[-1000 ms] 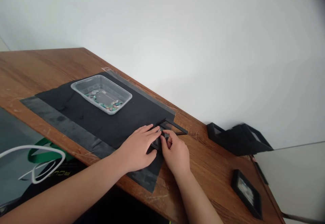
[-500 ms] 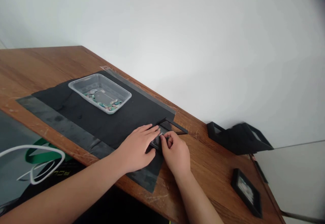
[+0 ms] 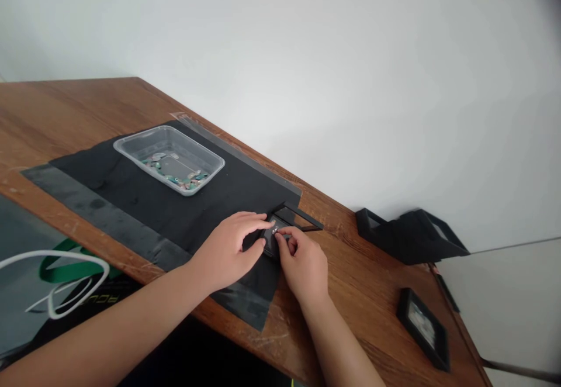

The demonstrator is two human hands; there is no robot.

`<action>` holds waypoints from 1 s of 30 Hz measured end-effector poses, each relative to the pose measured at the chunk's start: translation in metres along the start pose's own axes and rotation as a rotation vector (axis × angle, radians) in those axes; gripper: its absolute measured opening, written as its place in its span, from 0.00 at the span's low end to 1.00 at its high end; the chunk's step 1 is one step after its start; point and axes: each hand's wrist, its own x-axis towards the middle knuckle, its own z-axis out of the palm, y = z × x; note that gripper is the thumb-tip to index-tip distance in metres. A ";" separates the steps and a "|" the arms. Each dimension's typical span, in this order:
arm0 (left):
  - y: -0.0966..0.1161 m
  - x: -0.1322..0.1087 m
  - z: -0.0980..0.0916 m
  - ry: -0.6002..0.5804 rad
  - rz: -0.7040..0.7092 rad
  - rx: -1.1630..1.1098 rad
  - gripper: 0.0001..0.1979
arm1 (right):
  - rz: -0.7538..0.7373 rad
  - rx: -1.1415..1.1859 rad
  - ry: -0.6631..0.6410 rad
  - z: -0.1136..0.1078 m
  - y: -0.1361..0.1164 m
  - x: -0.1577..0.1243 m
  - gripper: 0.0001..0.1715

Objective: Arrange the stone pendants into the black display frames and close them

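Observation:
A small black hinged case lies at the right end of a black mat, its framed lid raised with a see-through window. My left hand reaches over it from the left, thumb and fingers apart, the index fingertip at small shiny pieces in the case. My right hand is closed in a pinch at the case's right side, its fingertips at the same pieces. What sits between those fingertips is too small to name.
On the black mat stands a clear plastic tub with several green and pale shell-like pieces. Black cases stand against the wall, and another windowed case lies on the wooden table at right. A white cable hangs at left.
My left hand has drawn back a little to the left, its index finger and thumb spreading further apart and uncovering the shiny pieces. My right hand stays in nearly the same place.

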 end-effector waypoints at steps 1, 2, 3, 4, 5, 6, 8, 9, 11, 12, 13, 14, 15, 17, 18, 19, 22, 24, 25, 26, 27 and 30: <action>0.000 0.000 0.000 -0.008 -0.015 0.011 0.18 | 0.000 0.002 0.004 0.000 0.000 0.000 0.12; 0.001 0.000 0.000 -0.018 -0.029 0.027 0.18 | -0.001 0.007 0.009 0.000 0.000 -0.001 0.12; 0.001 0.000 0.000 -0.028 -0.040 0.045 0.18 | -0.003 0.015 0.014 0.000 -0.001 -0.001 0.12; 0.001 0.000 0.001 -0.034 -0.045 0.064 0.17 | -0.003 0.023 0.021 0.000 -0.001 -0.001 0.12; 0.001 0.000 0.001 -0.039 -0.040 0.083 0.17 | -0.002 0.029 0.028 0.000 -0.001 -0.001 0.12; 0.000 0.000 0.002 -0.044 -0.028 0.101 0.17 | 0.000 0.032 0.034 0.001 0.000 -0.001 0.12; 0.000 -0.001 0.003 -0.054 0.003 0.137 0.18 | 0.014 0.030 0.042 0.002 0.000 -0.001 0.13; 0.000 -0.001 0.003 -0.057 0.015 0.155 0.18 | 0.022 0.026 0.043 0.003 0.000 0.000 0.13; 0.000 -0.001 0.004 -0.055 0.022 0.184 0.18 | 0.039 0.024 0.045 0.004 0.000 0.001 0.13; 0.000 -0.001 0.004 -0.053 0.019 0.192 0.18 | 0.046 0.023 0.046 0.004 0.000 0.002 0.13; 0.001 -0.001 0.003 -0.053 0.016 0.197 0.18 | 0.053 0.023 0.046 0.004 -0.001 0.002 0.13; 0.001 -0.001 0.003 -0.053 0.013 0.196 0.18 | 0.058 0.021 0.044 0.004 -0.001 0.002 0.13; 0.001 -0.001 0.003 -0.054 0.014 0.194 0.18 | 0.062 0.020 0.041 0.003 -0.001 0.003 0.12; 0.001 -0.001 0.003 -0.057 0.024 0.189 0.17 | 0.065 0.020 0.033 0.003 -0.001 0.002 0.12; 0.001 -0.001 0.003 -0.056 0.032 0.189 0.17 | 0.065 0.023 0.031 0.003 -0.001 0.002 0.12; 0.001 -0.001 0.004 -0.054 0.038 0.190 0.17 | 0.066 0.027 0.029 0.003 -0.001 0.003 0.12; 0.000 -0.001 0.004 -0.048 0.039 0.197 0.16 | 0.067 0.033 0.026 0.003 -0.001 0.003 0.12; 0.000 -0.002 0.004 -0.051 0.031 0.201 0.16 | 0.069 0.027 0.026 0.003 -0.002 0.004 0.13; 0.000 -0.001 0.004 -0.056 0.028 0.203 0.16 | 0.072 0.021 0.027 0.003 -0.002 0.004 0.13; 0.000 -0.001 0.004 -0.062 0.026 0.205 0.16 | 0.077 0.013 0.027 0.003 -0.002 0.004 0.13; 0.000 -0.001 0.004 -0.066 0.024 0.206 0.16 | 0.083 0.001 0.028 0.004 -0.002 0.004 0.14; 0.000 -0.001 0.004 -0.067 0.013 0.202 0.16 | 0.093 -0.036 0.039 0.005 -0.001 0.006 0.15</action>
